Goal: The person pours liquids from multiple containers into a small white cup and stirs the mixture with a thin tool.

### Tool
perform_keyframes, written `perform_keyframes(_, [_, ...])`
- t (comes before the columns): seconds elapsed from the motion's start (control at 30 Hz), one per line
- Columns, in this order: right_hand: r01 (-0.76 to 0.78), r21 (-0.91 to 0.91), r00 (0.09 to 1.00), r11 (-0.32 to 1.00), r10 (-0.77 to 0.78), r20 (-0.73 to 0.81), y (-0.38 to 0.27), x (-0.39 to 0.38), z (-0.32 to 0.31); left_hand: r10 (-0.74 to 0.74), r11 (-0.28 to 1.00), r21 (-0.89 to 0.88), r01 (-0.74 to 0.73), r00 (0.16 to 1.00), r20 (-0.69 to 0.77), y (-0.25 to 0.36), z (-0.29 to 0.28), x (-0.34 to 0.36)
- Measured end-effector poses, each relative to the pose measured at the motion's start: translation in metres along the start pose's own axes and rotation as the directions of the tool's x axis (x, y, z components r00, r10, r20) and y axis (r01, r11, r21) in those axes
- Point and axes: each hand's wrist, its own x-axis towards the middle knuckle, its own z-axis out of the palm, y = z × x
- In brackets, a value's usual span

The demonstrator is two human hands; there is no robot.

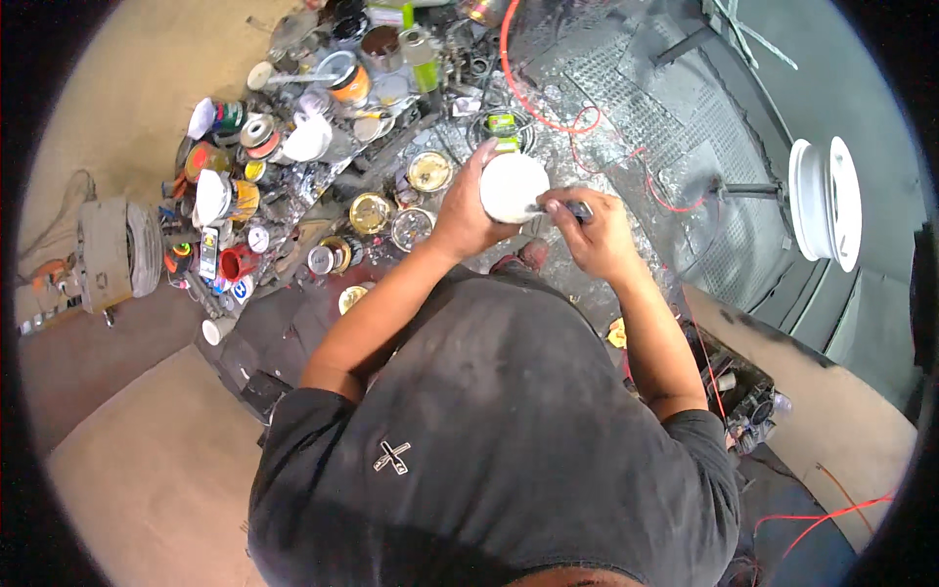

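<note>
My left hand (468, 210) grips the side of a container with a round white top (514, 186), its fingers partly hidden behind it. Whether that top is a lid or white contents, I cannot tell. On the right, my right hand (599, 238) is closed around a small dark-handled tool (579, 209). A thin metal end of the tool meets the white container at its lower right rim. Its exact kind is too small to make out. Just left of my left hand stand open cans with yellowish insides, one can (429, 171) being nearest.
Paint cans, cups and bottles crowd the bench (323, 186) at the left. A red hose (506, 49) loops across the spattered floor. At the right, a white wheel rim (825, 205) hangs on a dark bar (751, 191). A bin of dark clutter (748, 391) sits behind my right elbow.
</note>
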Motion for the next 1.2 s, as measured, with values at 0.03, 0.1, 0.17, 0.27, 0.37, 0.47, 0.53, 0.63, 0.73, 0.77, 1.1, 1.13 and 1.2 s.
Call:
perform_keyframes(0.03, [-0.09, 0.114, 0.995, 0.989, 0.085, 0.046, 0.003, -0.004, -0.018, 0.003, 1.0, 0.006, -0.003, 1.0, 0.008, 0.004, 0.018, 0.004])
perform_keyframes(0.1, [-0.035, 0.029, 0.99, 0.999, 0.039, -0.134, 0.022, -0.006, -0.058, -0.038, 0.999, 0.032, 0.037, 0.999, 0.019, 0.013, 0.052, 0.012])
perform_keyframes(0.17, [0.033, -0.039, 0.986, 0.999, -0.039, -0.159, 0.05, -0.014, -0.079, -0.09, 0.995, 0.05, 0.088, 0.995, 0.042, 0.021, 0.083, 0.024])
perform_keyframes(0.27, [0.116, -0.086, 0.992, 0.989, -0.112, 0.056, 0.074, -0.02, -0.109, -0.056, 0.998, 0.008, 0.055, 0.997, 0.058, 0.029, 0.118, 0.04])
perform_keyframes(0.37, [-0.023, 0.066, 0.991, 0.998, 0.031, -0.133, 0.077, -0.022, -0.145, -0.067, 0.994, 0.089, 0.061, 0.995, 0.069, 0.052, 0.137, 0.051])
perform_keyframes(0.47, [0.003, 0.052, 1.0, 0.999, -0.002, -0.019, 0.094, -0.026, -0.144, -0.104, 0.993, 0.07, 0.097, 0.988, 0.113, 0.056, 0.146, 0.057])
perform_keyframes(0.53, [-0.108, 0.114, 0.994, 0.988, 0.109, -0.005, 0.09, -0.024, -0.143, -0.111, 0.994, 0.008, 0.111, 0.988, 0.109, 0.052, 0.15, 0.055])
perform_keyframes(0.63, [0.132, -0.104, 0.972, 0.986, -0.15, -0.182, 0.095, -0.017, -0.144, -0.122, 0.991, -0.044, 0.127, 0.986, 0.116, 0.044, 0.145, 0.053])
perform_keyframes(0.73, [0.066, 0.003, 0.996, 0.998, -0.066, 0.055, 0.101, -0.02, -0.123, -0.146, 0.988, 0.056, 0.141, 0.983, 0.112, 0.048, 0.132, 0.041])
perform_keyframes(0.77, [0.096, 0.021, 0.992, 0.995, -0.097, 0.083, 0.099, -0.015, -0.116, -0.137, 0.989, 0.074, 0.13, 0.984, 0.111, 0.047, 0.123, 0.033])
perform_keyframes(1.1, [0.077, -0.219, 0.926, 0.973, 0.011, 0.376, 0.072, 0.046, 0.008, -0.343, 0.938, -0.01, 0.347, 0.923, -0.175, -0.015, 0.025, -0.054])
perform_keyframes(1.13, [0.034, -0.223, 0.91, 0.974, 0.062, 0.411, 0.073, 0.046, 0.021, -0.35, 0.931, 0.014, 0.366, 0.899, -0.262, -0.027, 0.012, -0.064])
perform_keyframes(1.2, [-0.034, -0.218, 0.917, 0.975, 0.117, 0.382, 0.08, 0.043, 0.049, -0.363, 0.927, -0.055, 0.371, 0.851, -0.379, -0.055, -0.019, -0.083])
